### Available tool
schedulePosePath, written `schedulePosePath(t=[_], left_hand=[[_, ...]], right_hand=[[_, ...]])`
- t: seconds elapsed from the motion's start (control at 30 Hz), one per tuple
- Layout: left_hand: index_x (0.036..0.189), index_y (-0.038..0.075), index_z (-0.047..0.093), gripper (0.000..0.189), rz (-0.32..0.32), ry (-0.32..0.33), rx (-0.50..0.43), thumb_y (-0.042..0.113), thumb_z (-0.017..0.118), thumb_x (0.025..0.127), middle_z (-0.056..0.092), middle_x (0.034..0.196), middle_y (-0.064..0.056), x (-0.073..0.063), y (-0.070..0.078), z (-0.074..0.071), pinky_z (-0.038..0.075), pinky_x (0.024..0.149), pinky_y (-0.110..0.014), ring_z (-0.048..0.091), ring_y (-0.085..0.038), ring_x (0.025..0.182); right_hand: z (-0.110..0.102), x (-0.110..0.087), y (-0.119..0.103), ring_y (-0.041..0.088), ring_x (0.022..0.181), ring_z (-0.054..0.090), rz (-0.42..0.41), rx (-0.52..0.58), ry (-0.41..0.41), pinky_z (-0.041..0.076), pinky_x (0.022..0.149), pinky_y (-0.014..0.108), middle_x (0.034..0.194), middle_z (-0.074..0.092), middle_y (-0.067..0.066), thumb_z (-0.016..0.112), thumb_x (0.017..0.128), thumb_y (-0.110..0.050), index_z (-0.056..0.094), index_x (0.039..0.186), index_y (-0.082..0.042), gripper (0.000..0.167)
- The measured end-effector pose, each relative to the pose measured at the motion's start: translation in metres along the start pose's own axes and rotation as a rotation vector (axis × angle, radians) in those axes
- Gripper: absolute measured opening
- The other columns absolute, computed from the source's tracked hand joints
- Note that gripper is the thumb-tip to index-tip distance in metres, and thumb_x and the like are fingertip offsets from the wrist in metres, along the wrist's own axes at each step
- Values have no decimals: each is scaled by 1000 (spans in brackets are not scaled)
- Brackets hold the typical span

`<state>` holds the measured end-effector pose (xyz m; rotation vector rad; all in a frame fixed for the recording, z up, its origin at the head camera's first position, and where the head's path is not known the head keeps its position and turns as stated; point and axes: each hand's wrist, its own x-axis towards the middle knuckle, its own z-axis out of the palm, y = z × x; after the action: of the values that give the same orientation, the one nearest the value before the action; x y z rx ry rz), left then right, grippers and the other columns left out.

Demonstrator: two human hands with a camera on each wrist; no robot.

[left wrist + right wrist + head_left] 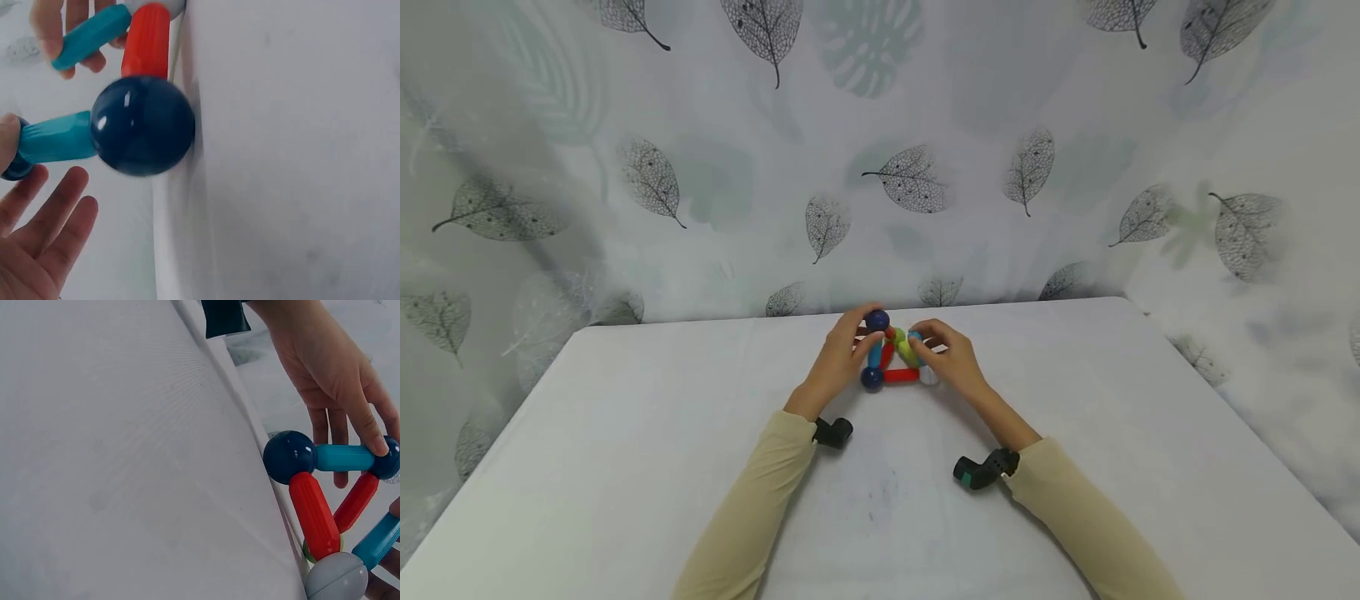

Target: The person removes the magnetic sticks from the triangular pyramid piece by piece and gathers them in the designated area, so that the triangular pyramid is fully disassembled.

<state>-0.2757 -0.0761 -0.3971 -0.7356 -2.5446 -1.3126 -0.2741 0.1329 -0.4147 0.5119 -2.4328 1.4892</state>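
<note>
A small frame of rods and balls stands near the table's far edge. My left hand (pixel 835 362) pinches its upper dark blue ball (pixel 877 320). An upright teal rod (pixel 57 136) joins that to a lower dark blue ball (pixel 142 125). One red rod (pixel 901 376) runs along the table from the lower ball to a white ball (pixel 337 578). Another red rod (pixel 356 501) slopes down from the upper ball. A yellow-green rod (pixel 908 354) and a green ball (pixel 898 335) are behind. My right hand (pixel 953 360) pinches a second teal rod (pixel 94 36), its lower end at the white ball.
White cloth covers the table (pixel 685 467). Behind hangs a pale curtain (pixel 722 167) with leaf prints, close to the far edge. A black wrist camera (pixel 833 432) sits on the left wrist, another black camera (pixel 985 469) on the right.
</note>
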Motion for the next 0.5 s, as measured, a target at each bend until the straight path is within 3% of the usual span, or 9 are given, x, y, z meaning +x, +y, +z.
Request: schedulePosePath(t=[0.23,0.33,0.5], left_hand=[[142,11,46,48,-92,35,51,20,62,97,52,130,-15,-9,-7,-15,49,96,-45,57,-29,114],[142,9,46,50,-129,34,82,22,63,96,53,131,-14,-10,-10,-21,49,97,-46,57,-29,115],[143,9,46,49,-145,23,83,21,61,97,53,136,-14,-8,-16,-27,46,100,-50,57,-32,116]], right_hand=[[7,-4,4,24,87,63,-3,24,0,53,74,28,104,67,12,64,94,-20,67,110,-8,20],[7,-6,-2,28,88,63,-17,31,10,54,77,34,104,67,15,64,95,-15,66,111,-4,20],[1,-2,-4,29,88,63,-31,20,9,54,78,33,104,67,15,64,95,-15,67,112,-3,21]])
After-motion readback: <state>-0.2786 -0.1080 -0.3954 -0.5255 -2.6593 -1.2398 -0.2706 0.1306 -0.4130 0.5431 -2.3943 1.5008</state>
